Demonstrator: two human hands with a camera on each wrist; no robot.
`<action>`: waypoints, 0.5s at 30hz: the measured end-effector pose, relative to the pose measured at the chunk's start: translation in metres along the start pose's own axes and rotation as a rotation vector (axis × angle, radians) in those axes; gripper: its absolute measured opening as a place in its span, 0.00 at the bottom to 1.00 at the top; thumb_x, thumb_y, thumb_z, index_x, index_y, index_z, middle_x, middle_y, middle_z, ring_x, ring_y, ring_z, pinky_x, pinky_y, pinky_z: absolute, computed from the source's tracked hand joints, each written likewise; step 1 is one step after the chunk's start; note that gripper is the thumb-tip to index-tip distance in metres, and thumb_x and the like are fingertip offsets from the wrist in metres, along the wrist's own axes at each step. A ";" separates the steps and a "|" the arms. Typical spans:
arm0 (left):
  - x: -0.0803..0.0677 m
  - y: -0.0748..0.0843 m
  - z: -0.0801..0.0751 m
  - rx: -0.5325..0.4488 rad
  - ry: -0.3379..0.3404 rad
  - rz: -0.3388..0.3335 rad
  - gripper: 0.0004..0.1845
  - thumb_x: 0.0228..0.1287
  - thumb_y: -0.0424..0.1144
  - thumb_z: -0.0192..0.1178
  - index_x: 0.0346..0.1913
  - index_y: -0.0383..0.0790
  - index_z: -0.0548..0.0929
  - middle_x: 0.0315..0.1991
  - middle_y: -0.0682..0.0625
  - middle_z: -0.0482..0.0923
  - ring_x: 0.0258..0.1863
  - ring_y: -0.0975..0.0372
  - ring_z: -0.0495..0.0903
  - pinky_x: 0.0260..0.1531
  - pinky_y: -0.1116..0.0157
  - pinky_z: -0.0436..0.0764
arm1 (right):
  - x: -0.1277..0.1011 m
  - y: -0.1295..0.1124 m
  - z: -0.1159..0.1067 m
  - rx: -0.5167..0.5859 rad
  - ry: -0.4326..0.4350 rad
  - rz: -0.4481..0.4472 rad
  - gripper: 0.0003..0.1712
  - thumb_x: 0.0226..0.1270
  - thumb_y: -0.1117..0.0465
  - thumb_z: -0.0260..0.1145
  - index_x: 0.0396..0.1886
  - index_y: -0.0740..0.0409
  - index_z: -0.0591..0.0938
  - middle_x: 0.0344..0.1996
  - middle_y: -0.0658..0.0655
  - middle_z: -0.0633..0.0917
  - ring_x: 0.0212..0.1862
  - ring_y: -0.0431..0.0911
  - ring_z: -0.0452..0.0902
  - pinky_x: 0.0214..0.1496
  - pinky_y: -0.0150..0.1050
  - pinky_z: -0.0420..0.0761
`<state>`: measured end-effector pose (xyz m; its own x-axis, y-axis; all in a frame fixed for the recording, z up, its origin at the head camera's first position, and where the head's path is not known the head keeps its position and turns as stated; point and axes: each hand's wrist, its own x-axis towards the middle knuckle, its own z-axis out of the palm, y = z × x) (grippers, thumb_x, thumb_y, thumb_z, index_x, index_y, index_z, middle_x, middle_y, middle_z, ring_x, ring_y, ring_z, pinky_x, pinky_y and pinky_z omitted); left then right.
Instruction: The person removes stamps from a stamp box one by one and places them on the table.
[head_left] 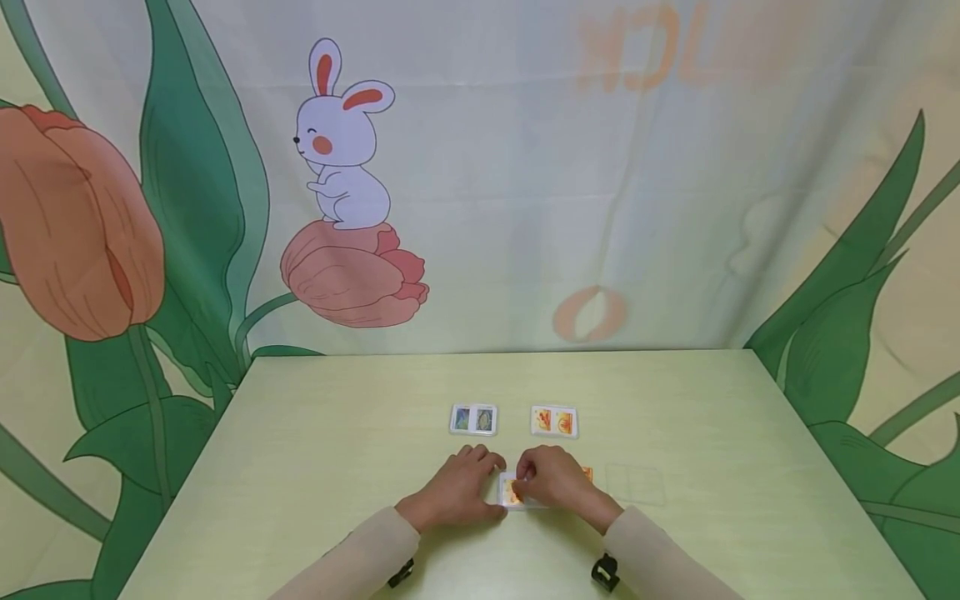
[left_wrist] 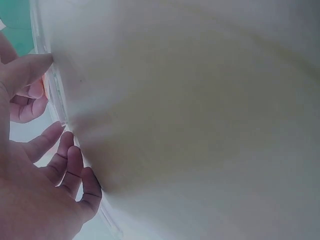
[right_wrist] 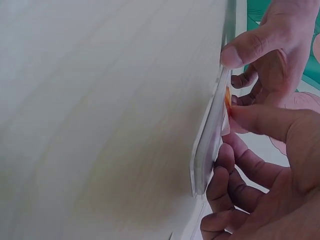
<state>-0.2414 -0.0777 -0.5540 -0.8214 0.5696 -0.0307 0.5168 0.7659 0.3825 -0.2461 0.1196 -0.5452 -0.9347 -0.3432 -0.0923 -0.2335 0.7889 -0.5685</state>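
Both hands meet on a clear card case (head_left: 513, 492) lying on the pale green tabletop (head_left: 315, 467): the left hand (head_left: 459, 487) and the right hand (head_left: 551, 477) each grip its edges. Beyond their grip lie two more cases (head_left: 473, 419), side by side. A tulip-and-rabbit curtain (head_left: 345, 167) hangs behind.

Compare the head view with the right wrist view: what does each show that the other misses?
Only the head view shows two card cases lying apart farther up the table: one with blue-green pictures, one with orange pictures. It also shows both sleeves and the rabbit backdrop.

Only the right wrist view shows the clear case edge-on, with the right thumb on its rim and an orange card pinched at its opening.

Both show the right hand and left hand meeting at that case on the pale green table.
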 end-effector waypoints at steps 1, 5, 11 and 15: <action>0.000 0.000 0.000 0.000 0.000 0.001 0.31 0.51 0.55 0.71 0.56 0.45 0.77 0.48 0.53 0.74 0.47 0.60 0.69 0.49 0.60 0.71 | 0.000 0.000 0.000 -0.003 0.004 -0.001 0.08 0.53 0.60 0.73 0.24 0.51 0.80 0.20 0.46 0.77 0.25 0.40 0.68 0.30 0.32 0.66; 0.000 0.000 0.000 -0.005 -0.002 0.000 0.30 0.51 0.55 0.71 0.55 0.46 0.77 0.48 0.53 0.73 0.47 0.60 0.68 0.48 0.60 0.71 | -0.001 -0.001 0.001 -0.036 0.021 0.013 0.09 0.52 0.58 0.75 0.24 0.50 0.80 0.21 0.45 0.77 0.25 0.40 0.69 0.30 0.33 0.67; 0.000 0.000 0.001 0.008 -0.001 -0.007 0.30 0.51 0.55 0.71 0.55 0.45 0.77 0.48 0.54 0.73 0.47 0.60 0.68 0.49 0.60 0.72 | -0.003 -0.005 -0.001 -0.062 0.035 0.026 0.10 0.51 0.57 0.77 0.24 0.51 0.81 0.21 0.45 0.79 0.26 0.40 0.70 0.29 0.34 0.68; 0.000 0.000 0.000 0.013 0.002 -0.006 0.30 0.51 0.55 0.71 0.55 0.45 0.77 0.48 0.54 0.73 0.47 0.60 0.69 0.48 0.60 0.72 | -0.003 -0.007 -0.001 -0.062 0.036 0.029 0.10 0.51 0.58 0.76 0.23 0.51 0.82 0.21 0.45 0.79 0.25 0.40 0.70 0.29 0.33 0.68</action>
<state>-0.2408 -0.0778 -0.5543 -0.8249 0.5643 -0.0312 0.5149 0.7732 0.3702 -0.2417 0.1161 -0.5402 -0.9502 -0.3019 -0.0775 -0.2214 0.8288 -0.5139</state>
